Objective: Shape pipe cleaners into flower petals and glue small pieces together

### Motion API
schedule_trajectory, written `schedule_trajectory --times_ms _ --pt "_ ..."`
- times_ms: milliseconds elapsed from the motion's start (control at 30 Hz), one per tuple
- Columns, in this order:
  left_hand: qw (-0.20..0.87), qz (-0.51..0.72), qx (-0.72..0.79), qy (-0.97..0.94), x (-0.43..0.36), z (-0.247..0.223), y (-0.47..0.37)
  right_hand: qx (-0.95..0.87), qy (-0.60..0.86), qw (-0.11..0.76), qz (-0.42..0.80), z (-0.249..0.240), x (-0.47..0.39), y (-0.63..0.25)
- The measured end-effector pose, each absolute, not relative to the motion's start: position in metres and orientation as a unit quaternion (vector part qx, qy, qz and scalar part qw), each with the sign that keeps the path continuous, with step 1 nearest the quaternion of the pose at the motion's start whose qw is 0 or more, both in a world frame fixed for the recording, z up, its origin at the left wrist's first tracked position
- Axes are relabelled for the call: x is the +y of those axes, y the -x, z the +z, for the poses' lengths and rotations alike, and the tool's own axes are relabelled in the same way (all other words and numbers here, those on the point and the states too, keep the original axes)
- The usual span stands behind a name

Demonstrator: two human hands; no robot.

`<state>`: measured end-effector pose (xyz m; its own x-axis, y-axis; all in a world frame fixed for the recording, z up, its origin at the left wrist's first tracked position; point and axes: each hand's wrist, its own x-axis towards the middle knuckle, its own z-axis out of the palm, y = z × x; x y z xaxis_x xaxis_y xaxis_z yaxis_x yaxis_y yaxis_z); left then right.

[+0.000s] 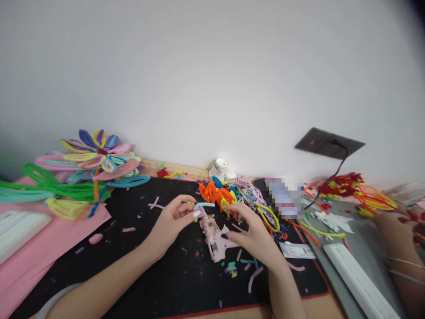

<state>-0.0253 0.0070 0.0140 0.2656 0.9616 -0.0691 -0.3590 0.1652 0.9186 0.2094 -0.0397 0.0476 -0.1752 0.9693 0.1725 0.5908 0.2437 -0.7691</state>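
Between my hands, a pale pink glue gun point(215, 243) lies on the black mat point(139, 274). My left hand point(179, 215) is closed, pinching a small curled pipe cleaner piece point(200, 211) in purple, yellow and mint just above the glue gun's upper end. My right hand point(249, 230) has its thumb and fingers apart beside the glue gun, with the thumb close to its body. Behind both hands sit orange pipe cleaner loops point(208, 191) and a heap of mixed pieces point(249, 190).
Pipe cleaner flowers point(101, 153) rest on pink paper point(79, 228) at left. White cups point(219, 168) stand by the wall. At right are a blurred phone point(283, 199), a white strip-shaped box point(360, 279), red pipe cleaners point(343, 185) and another person's hands point(395, 226).
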Motion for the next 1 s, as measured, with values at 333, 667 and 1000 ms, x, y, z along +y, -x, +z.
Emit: schedule_trajectory --times_ms 333,667,1000 --pt "0.694 0.452 0.307 -0.468 0.006 0.009 0.025 -0.734 0.461 0.467 0.174 0.033 -0.038 -0.176" --pt "0.679 0.46 0.322 -0.473 0.006 0.006 0.025 -0.723 0.456 0.5 0.136 0.027 -0.039 -0.168" --pt "0.644 0.466 0.331 -0.509 0.005 0.007 0.025 -0.722 0.464 0.498 0.125 0.024 -0.038 -0.166"
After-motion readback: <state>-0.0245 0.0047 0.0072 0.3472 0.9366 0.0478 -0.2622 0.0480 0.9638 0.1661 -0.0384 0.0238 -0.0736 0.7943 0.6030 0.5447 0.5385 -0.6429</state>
